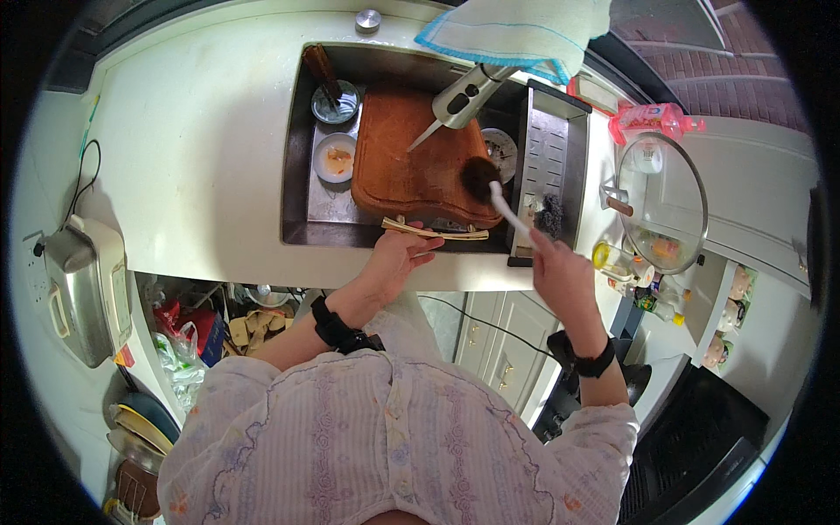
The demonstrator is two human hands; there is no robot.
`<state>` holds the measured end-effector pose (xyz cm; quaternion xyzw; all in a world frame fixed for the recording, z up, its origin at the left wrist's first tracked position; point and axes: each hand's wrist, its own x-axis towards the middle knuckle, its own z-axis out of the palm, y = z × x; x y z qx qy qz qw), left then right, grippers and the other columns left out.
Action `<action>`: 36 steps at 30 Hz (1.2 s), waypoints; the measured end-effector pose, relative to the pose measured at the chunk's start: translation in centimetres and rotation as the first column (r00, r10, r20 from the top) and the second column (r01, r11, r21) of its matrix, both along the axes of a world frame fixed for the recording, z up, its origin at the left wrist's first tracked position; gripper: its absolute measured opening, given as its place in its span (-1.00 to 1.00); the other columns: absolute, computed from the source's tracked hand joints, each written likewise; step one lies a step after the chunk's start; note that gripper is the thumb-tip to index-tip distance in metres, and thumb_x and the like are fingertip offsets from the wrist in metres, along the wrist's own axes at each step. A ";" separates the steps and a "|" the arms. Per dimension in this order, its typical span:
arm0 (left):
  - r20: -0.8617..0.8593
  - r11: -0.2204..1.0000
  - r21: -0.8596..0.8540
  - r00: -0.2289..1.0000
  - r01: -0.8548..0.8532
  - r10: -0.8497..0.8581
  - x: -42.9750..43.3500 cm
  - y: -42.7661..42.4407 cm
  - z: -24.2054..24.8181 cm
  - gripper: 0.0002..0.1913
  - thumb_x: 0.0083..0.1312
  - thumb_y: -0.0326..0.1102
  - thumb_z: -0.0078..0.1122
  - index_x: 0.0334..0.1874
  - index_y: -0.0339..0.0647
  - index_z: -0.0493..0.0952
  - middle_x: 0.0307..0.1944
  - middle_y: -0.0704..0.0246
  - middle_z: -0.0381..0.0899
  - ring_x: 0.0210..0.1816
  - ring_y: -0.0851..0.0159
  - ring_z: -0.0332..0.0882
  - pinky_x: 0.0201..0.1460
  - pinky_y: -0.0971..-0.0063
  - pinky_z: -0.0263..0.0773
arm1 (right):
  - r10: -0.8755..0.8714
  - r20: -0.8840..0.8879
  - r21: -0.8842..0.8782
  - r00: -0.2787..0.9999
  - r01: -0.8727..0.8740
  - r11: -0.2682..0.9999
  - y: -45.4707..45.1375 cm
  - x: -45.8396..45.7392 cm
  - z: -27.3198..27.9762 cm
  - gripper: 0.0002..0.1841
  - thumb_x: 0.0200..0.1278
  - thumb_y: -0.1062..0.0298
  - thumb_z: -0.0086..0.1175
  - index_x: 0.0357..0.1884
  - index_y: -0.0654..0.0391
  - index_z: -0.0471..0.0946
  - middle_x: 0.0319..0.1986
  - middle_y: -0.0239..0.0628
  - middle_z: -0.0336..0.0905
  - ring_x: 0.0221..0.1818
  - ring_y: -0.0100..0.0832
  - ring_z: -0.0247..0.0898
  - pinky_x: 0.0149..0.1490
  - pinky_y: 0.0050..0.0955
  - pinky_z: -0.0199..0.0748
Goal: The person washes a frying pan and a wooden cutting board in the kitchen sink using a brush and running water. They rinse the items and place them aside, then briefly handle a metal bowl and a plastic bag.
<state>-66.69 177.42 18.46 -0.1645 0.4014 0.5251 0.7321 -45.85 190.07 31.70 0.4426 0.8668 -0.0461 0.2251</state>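
Note:
A brown wooden cutting board (pixel 420 164) lies tilted in the stainless steel sink (pixel 328 209). Along its near side runs a pale, slightly curved handle strip (pixel 459 234). My left hand (pixel 400 257) holds that strip near its left half, fingers reaching underneath. In my right hand (pixel 563 272) is the white handle of a round dark-bristled scrub brush (pixel 480 178). The brush head is at the board's right side and looks blurred. A thin stream of water falls from the metal faucet (pixel 463 98) onto the board.
Left of the board are a white bowl (pixel 335 158) with food scraps and a glass bowl (pixel 335 105). A dish (pixel 500 152) is partly hidden on the right. The slotted drain tray (pixel 551 138) holds a dark scouring pad (pixel 550 215). A cloth (pixel 518 29) drapes over the faucet; a glass lid (pixel 663 203) stands right.

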 end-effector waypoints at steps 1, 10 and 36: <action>-0.007 1.000 0.008 1.000 0.004 -0.004 -0.1 0.0 0.2 -0.71 0.33 -0.51 0.01 0.07 -0.16 0.30 0.02 0.22 0.55 0.13 0.21 0.52 0.12 0.33 0.37 | 0.010 -0.051 0.050 0.999 -0.007 0.999 0.7 0.7 -0.4 -0.65 0.29 0.25 0.00 0.12 -0.04 0.49 -0.46 -0.18 0.57 -0.49 -0.11 0.56 -0.38 -0.17 0.52; -0.102 0.987 0.162 0.995 0.012 0.004 -0.8 1.4 1.9 -0.72 0.37 -0.42 0.03 0.11 -0.18 0.36 0.06 0.27 0.55 0.18 0.21 0.49 0.18 0.36 0.36 | -0.454 -0.305 0.103 0.837 0.503 0.858 -0.7 6.9 0.7 -0.67 0.31 0.21 0.07 0.10 -0.09 0.58 -0.34 -0.09 0.65 -0.33 -0.06 0.60 -0.25 -0.17 0.53; 0.161 0.853 0.030 0.845 -0.521 0.511 0.6 5.5 0.9 -0.95 0.30 -0.58 0.12 -0.25 -0.34 0.45 -0.24 0.24 0.60 -0.08 0.26 0.63 0.16 0.27 0.58 | -0.818 -0.574 -0.794 -0.041 0.275 0.543 -2.8 -0.6 -9.3 -0.69 0.42 0.15 0.05 0.01 0.15 0.58 -0.15 -0.37 0.63 -0.09 -0.54 0.39 0.05 -0.43 0.30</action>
